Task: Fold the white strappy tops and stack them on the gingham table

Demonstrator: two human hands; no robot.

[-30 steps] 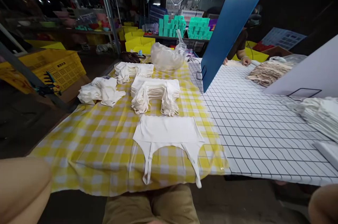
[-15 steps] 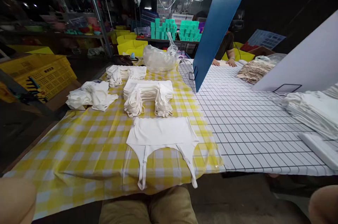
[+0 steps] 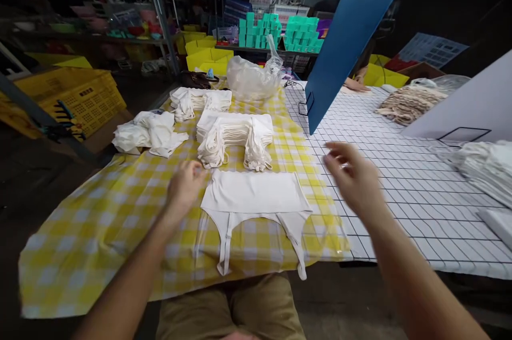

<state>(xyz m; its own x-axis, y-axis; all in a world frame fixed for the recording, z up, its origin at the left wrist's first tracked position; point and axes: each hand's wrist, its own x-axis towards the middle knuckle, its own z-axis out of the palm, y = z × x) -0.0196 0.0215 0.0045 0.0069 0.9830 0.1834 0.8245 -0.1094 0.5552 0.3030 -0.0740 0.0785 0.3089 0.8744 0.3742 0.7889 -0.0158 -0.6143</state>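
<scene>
A white camisole (image 3: pixel 256 193) lies flat on the yellow checked cloth in front of me, its straps pointing toward my lap. Just beside its upper left corner is my left hand (image 3: pixel 186 184), fingers loosely curved and apart, holding nothing. Over the white gridded cloth, to the right of the camisole, my right hand (image 3: pixel 356 177) hovers with thumb and fingers apart, also holding nothing; it is slightly blurred. Behind the camisole stands a stack of folded white camisoles (image 3: pixel 236 129), straps hanging at the near side. A smaller stack of white garments (image 3: pixel 202 99) sits farther back.
Crumpled white garments (image 3: pixel 150 134) lie at the left. A clear plastic bag (image 3: pixel 254 78) rests at the back. The upright blue panel (image 3: pixel 352 36) stands on the gridded cloth (image 3: pixel 392 180). Beige garments (image 3: pixel 410 102) and white ones (image 3: pixel 490 169) are piled right. A co-worker's hand (image 3: pixel 356 85) shows behind the panel.
Both my hands have come up from the lower edges of the view to either side of the flat camisole. The view has shifted slightly; the camisole lies as before.
</scene>
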